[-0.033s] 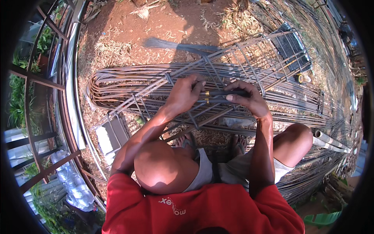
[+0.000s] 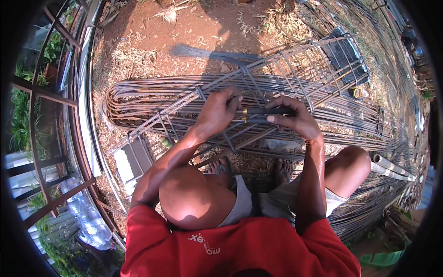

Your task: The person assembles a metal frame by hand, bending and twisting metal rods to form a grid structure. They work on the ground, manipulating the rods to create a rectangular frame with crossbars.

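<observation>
One tool (image 2: 265,111) held level between left hand (image 2: 216,111) and right hand (image 2: 302,121), just above a steel cage (image 2: 200,93): two dark handles side by side, each with a yellow band (image 2: 245,111) toward the left. Right fingers gripping the handles — bent over the far one, thumb against the near one. Left thumb and fingers bent close together at the tool's other end; cannot tell whether closed on it or on something thin. Beneath the cage, a stack of bars (image 2: 138,87), bent round at the left. By the cage's ends, a pale block (image 2: 129,164) at lower left and a dark block (image 2: 341,54) at upper right, with a small round yellow thing (image 2: 355,93) near the latter. Farther off, on red soil (image 2: 138,27), a bundle of thin wire (image 2: 194,51). Across the red shirt (image 2: 258,249), white lettering (image 2: 205,244) — upside down from this view; any marking on the yellow bands too small to tell. Near the right knee (image 2: 348,168), pale pipes (image 2: 392,169); at far left, clear plastic (image 2: 90,217) beside a rusty frame (image 2: 32,87).
</observation>
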Demonstrator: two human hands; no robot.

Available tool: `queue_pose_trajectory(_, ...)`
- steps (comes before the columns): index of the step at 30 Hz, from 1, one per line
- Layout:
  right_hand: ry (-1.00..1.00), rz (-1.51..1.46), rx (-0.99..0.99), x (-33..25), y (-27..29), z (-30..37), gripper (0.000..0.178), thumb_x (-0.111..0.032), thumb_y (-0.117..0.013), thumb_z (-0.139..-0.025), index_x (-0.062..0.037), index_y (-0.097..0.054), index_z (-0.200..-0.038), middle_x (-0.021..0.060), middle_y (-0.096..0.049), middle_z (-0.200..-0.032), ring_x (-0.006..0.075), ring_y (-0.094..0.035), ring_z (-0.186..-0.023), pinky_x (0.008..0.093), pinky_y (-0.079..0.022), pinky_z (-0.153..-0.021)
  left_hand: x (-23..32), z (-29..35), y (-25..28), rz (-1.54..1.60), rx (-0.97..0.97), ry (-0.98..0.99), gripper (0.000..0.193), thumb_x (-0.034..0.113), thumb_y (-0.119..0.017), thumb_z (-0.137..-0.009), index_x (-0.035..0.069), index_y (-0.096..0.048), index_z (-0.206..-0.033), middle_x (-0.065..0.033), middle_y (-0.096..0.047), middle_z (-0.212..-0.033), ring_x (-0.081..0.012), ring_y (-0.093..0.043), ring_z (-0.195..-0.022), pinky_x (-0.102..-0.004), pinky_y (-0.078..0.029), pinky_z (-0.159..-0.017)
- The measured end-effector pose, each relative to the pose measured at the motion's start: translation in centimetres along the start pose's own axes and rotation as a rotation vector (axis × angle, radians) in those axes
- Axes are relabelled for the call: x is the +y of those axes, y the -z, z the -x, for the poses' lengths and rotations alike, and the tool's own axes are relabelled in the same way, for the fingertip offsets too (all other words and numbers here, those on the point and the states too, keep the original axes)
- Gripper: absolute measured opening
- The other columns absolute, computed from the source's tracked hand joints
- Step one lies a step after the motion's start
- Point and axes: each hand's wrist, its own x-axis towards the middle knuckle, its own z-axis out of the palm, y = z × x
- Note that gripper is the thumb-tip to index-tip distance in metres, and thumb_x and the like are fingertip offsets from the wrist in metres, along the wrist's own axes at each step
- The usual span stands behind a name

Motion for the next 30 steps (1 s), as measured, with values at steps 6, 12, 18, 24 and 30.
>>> queue_pose_trajectory(6,0.248,0.516,0.056,-0.5,0.6,-0.8,0.037,-0.013,-0.095,-0.08,-0.0092,-0.084,-0.115,0.0049,-0.079,-0.11,0.0228,-0.07,-0.103,0.0387,-0.055,-0.098,-1.6,-0.6,1.6,0.55,0.242,0.108,0.018,0.015,-0.062,-0.115,-0.001,-0.066,-0.119,-0.0113,-0.077,-0.091,-0.0189,-0.073,-0.072,-0.031,-0.058,-0.066)
queue_pose_trajectory(12,0.472,0.689,0.392,-4.3,-1.4,0.3,0.029,-0.01,-0.092,-0.08,-0.008,-0.085,-0.108,0.007,-0.077,-0.112,0.03,-0.066,-0.114,0.0447,-0.051,-0.104,-1.3,-1.2,6.7,0.357,0.24,0.078,0.017,0.018,-0.059,-0.117,0.005,-0.068,-0.113,-0.0024,-0.075,-0.084,-0.0091,-0.067,-0.065,-0.0303,-0.05,-0.056)
queue_pose_trajectory(18,0.791,0.713,0.449,-9.3,-4.8,0.5,0.023,-0.012,-0.081,-0.094,-0.0024,-0.079,-0.116,0.014,-0.073,-0.106,0.0372,-0.068,-0.107,0.0487,-0.051,-0.102,3.7,-0.4,4.4,-0.303,0.127,-0.293,0.016,0.014,-0.069,-0.105,0.005,-0.074,-0.117,-0.0189,-0.076,-0.093,-0.0383,-0.075,-0.083,-0.049,-0.057,-0.075)
queue_pose_trajectory(24,0.331,1.065,0.223,-7.5,-3.9,0.2,0.033,-0.027,-0.07,-0.107,-0.0066,-0.077,-0.131,0.0177,-0.079,-0.108,0.0373,-0.072,-0.104,0.0496,-0.051,-0.107,4.6,-0.7,4.6,-0.552,0.094,-0.485,0.017,0.012,-0.07,-0.1,0.005,-0.07,-0.116,-0.0187,-0.076,-0.105,-0.0424,-0.074,-0.094,-0.0533,-0.058,-0.08)
queue_pose_trajectory(30,0.163,0.618,0.12,-4.6,-4.0,0.0,0.028,-0.024,-0.067,-0.109,-0.0012,-0.075,-0.124,0.0201,-0.076,-0.107,0.0324,-0.073,-0.099,0.0447,-0.054,-0.092,3.3,-0.4,2.5,-0.527,-0.002,-0.683,0.012,0.007,-0.07,-0.099,0.004,-0.069,-0.111,-0.0173,-0.071,-0.096,-0.0401,-0.072,-0.092,-0.0488,-0.058,-0.08)
